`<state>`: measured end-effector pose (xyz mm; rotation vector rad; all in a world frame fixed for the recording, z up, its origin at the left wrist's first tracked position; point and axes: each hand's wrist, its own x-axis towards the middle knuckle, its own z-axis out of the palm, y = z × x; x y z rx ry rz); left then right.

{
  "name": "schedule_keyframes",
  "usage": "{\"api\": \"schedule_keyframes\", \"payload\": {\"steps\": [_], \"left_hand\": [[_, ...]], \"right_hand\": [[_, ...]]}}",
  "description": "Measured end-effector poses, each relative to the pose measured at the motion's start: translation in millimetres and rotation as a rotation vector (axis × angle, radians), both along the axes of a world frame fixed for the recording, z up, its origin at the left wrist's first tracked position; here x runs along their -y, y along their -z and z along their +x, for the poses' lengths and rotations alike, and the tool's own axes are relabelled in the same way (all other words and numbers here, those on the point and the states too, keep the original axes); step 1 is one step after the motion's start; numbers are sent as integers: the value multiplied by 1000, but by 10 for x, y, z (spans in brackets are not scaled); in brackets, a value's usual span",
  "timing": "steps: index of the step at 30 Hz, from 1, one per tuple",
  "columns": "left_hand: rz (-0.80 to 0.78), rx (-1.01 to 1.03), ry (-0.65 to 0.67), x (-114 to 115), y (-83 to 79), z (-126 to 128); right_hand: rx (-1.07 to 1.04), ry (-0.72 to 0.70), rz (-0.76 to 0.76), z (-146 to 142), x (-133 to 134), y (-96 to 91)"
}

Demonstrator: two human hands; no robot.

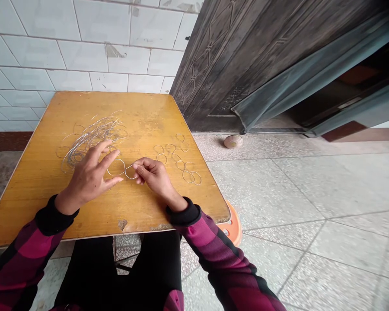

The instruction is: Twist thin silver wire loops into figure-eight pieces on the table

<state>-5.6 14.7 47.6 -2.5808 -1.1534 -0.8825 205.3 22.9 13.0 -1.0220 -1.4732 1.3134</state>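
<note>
A thin silvery wire [125, 169] bent into an S or figure-eight curve is pinched in my right hand [151, 175], between thumb and forefinger. My left hand [92, 170] is open beside the wire's left loop, thumb and fingers spread apart; whether a fingertip touches the loop I cannot tell. Behind my left hand lies a tangled heap of curved wire pieces [97, 128]. To the right of my right hand, several wire figure-eights [180, 165] are spread on the wooden table [142, 207].
The table's far edge meets a white tiled wall [78, 58]. An orange stool [234, 224] stands partly under the right edge. On the floor beyond are a round pale stone-like object [233, 141], a dark carved door [220, 65] and a grey-blue curtain [278, 95].
</note>
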Motion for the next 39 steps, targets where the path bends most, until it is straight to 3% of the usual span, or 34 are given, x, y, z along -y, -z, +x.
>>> {"api": "schedule_keyframes", "payload": {"steps": [7,28,39], "left_hand": [[-127,84,77,-48,152,14],[-139,71,14,3,309,99],[-65,16,11,11,318,135]], "right_hand": [[101,27,99,5,6,42],[181,45,115,-42,21,89],[188,47,113,-57,28,92]]}}
